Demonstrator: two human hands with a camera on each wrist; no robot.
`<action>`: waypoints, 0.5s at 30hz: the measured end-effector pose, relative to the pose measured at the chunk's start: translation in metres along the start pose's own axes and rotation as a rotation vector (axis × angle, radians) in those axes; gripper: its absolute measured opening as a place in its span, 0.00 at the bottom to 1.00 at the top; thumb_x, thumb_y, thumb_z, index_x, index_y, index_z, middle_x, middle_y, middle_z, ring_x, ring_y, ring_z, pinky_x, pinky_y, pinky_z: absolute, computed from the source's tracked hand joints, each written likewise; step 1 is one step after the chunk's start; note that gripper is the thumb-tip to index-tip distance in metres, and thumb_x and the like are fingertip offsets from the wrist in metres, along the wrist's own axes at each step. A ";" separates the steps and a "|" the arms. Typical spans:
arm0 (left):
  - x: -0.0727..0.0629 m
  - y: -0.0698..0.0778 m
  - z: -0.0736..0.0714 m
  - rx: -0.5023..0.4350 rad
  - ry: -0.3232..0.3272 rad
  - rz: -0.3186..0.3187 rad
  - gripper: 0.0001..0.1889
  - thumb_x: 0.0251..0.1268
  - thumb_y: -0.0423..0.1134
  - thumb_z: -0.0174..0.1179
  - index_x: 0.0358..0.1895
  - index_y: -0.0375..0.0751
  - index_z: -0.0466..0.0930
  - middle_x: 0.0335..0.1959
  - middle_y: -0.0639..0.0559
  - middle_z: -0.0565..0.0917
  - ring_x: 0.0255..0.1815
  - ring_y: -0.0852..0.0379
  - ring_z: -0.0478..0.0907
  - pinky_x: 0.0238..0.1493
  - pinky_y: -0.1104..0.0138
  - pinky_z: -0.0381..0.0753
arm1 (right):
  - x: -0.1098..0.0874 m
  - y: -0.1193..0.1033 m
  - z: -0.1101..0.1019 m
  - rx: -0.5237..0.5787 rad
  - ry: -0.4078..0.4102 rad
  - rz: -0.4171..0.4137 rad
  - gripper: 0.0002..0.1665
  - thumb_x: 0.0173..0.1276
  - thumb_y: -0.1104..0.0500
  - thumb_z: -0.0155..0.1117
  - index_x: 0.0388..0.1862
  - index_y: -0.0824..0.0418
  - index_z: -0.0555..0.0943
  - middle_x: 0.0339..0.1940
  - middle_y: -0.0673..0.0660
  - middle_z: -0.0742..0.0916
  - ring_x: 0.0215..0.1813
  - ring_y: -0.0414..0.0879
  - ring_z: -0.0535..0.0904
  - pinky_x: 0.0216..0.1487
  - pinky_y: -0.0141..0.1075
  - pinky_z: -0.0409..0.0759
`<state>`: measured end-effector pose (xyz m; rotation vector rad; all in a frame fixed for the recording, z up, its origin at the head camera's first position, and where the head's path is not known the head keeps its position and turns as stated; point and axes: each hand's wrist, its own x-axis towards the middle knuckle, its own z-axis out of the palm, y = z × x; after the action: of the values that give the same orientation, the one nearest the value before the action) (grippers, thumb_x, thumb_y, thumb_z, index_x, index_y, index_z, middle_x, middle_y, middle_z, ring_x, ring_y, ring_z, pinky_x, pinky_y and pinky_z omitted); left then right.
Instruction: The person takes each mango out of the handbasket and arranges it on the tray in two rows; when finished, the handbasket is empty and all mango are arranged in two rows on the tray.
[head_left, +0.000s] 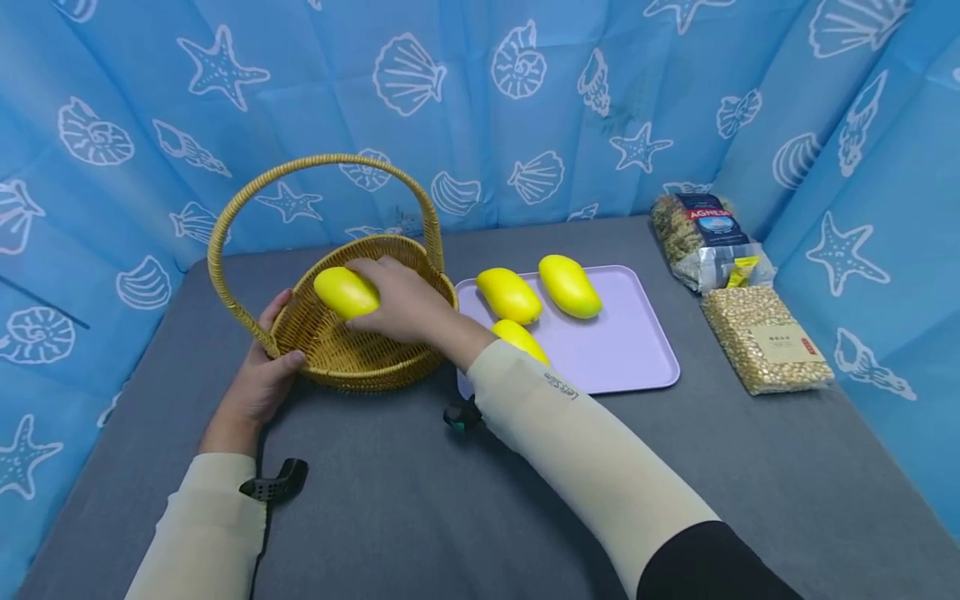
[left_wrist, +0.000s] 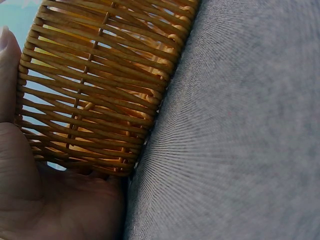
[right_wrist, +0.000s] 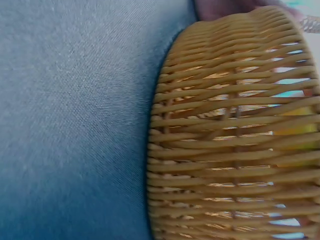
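A wicker basket [head_left: 375,379] with a tall arched handle stands on the grey table. My left hand [head_left: 267,379] grips its left rim near the foot of the handle, thumb over the edge; in the left wrist view that hand [left_wrist: 65,205] lies against the woven side. Over the basket's opening, my right hand [head_left: 401,300] holds a yellow mango [head_left: 347,292]. Through the weave in the right wrist view, a yellow patch shows inside the basket [right_wrist: 225,130]. On a lilac tray [head_left: 637,350] to the right lie three more mangoes [head_left: 570,286], one partly hidden by my right forearm.
At the back right lies a pasta bag [head_left: 708,237], with a clear pack of pale grains [head_left: 768,342] in front of it. A blue curtain [head_left: 480,108] with white shell prints hangs behind the table and along its sides.
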<state>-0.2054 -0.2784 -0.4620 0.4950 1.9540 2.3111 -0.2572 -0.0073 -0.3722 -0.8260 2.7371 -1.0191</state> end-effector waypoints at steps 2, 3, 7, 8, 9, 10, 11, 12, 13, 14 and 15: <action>0.000 0.000 -0.001 -0.002 0.001 -0.001 0.45 0.82 0.28 0.62 0.91 0.60 0.48 0.87 0.36 0.51 0.83 0.37 0.55 0.72 0.64 0.70 | -0.006 -0.002 -0.004 0.004 0.003 -0.015 0.52 0.70 0.41 0.79 0.87 0.46 0.66 0.67 0.51 0.78 0.54 0.44 0.76 0.51 0.39 0.77; -0.001 0.000 -0.001 -0.003 0.002 -0.003 0.45 0.82 0.28 0.62 0.91 0.60 0.47 0.87 0.36 0.51 0.82 0.36 0.55 0.72 0.64 0.70 | -0.009 -0.003 -0.007 0.010 0.007 -0.020 0.52 0.70 0.41 0.80 0.87 0.46 0.66 0.68 0.51 0.78 0.55 0.43 0.76 0.52 0.40 0.77; 0.000 0.000 -0.001 -0.006 0.004 -0.008 0.46 0.82 0.29 0.62 0.91 0.60 0.47 0.87 0.36 0.51 0.83 0.36 0.55 0.73 0.64 0.69 | -0.024 -0.006 -0.019 0.037 0.022 -0.041 0.51 0.70 0.41 0.80 0.87 0.45 0.67 0.70 0.50 0.77 0.56 0.43 0.75 0.53 0.41 0.77; 0.000 0.000 -0.001 -0.004 0.005 -0.008 0.46 0.82 0.29 0.63 0.91 0.60 0.48 0.87 0.36 0.51 0.83 0.36 0.54 0.73 0.64 0.68 | -0.028 -0.007 -0.022 0.045 0.028 -0.048 0.51 0.70 0.41 0.80 0.86 0.45 0.67 0.70 0.50 0.77 0.57 0.43 0.75 0.54 0.41 0.77; 0.000 0.000 -0.001 -0.003 0.005 -0.008 0.46 0.82 0.29 0.63 0.91 0.60 0.48 0.87 0.37 0.51 0.83 0.37 0.54 0.73 0.64 0.68 | -0.033 -0.008 -0.026 0.054 0.032 -0.054 0.51 0.69 0.41 0.80 0.87 0.45 0.67 0.71 0.50 0.77 0.58 0.43 0.75 0.54 0.42 0.77; 0.000 0.000 -0.001 -0.002 0.006 -0.006 0.46 0.82 0.29 0.63 0.91 0.60 0.48 0.87 0.37 0.51 0.83 0.37 0.53 0.73 0.64 0.67 | -0.037 -0.008 -0.029 0.058 0.039 -0.063 0.51 0.69 0.41 0.80 0.87 0.45 0.67 0.72 0.50 0.77 0.58 0.43 0.75 0.55 0.42 0.77; 0.000 0.000 -0.001 -0.001 0.007 -0.004 0.46 0.81 0.28 0.63 0.91 0.60 0.48 0.88 0.37 0.51 0.83 0.37 0.53 0.73 0.64 0.67 | -0.041 -0.008 -0.033 0.067 0.045 -0.073 0.51 0.70 0.42 0.80 0.87 0.45 0.67 0.73 0.50 0.76 0.60 0.44 0.75 0.56 0.43 0.77; 0.001 0.000 -0.001 0.001 0.006 -0.001 0.46 0.81 0.28 0.63 0.91 0.59 0.48 0.88 0.37 0.51 0.83 0.37 0.53 0.73 0.64 0.67 | -0.045 -0.008 -0.036 0.071 0.051 -0.082 0.51 0.70 0.42 0.80 0.87 0.45 0.67 0.75 0.50 0.76 0.61 0.44 0.75 0.57 0.44 0.77; 0.001 0.000 0.000 0.000 0.006 0.001 0.46 0.81 0.27 0.63 0.91 0.58 0.47 0.88 0.37 0.51 0.83 0.37 0.53 0.74 0.64 0.67 | -0.049 -0.008 -0.039 0.071 0.056 -0.088 0.51 0.70 0.43 0.79 0.87 0.45 0.66 0.76 0.50 0.76 0.62 0.44 0.75 0.59 0.45 0.77; 0.001 0.000 0.000 -0.001 0.005 0.003 0.47 0.81 0.27 0.63 0.91 0.58 0.47 0.88 0.37 0.51 0.83 0.37 0.53 0.74 0.64 0.67 | -0.054 -0.007 -0.041 0.070 0.061 -0.094 0.51 0.71 0.44 0.79 0.88 0.45 0.66 0.77 0.51 0.75 0.64 0.45 0.75 0.60 0.46 0.76; 0.001 0.000 0.000 -0.003 0.004 0.005 0.47 0.81 0.27 0.63 0.91 0.57 0.47 0.88 0.37 0.51 0.83 0.37 0.53 0.74 0.64 0.67 | -0.058 -0.006 -0.044 0.069 0.064 -0.100 0.51 0.72 0.45 0.79 0.88 0.46 0.65 0.78 0.51 0.75 0.65 0.45 0.74 0.62 0.47 0.76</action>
<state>-0.2063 -0.2784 -0.4623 0.4964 1.9527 2.3200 -0.2170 0.0445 -0.3395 -0.9436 2.7195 -1.1707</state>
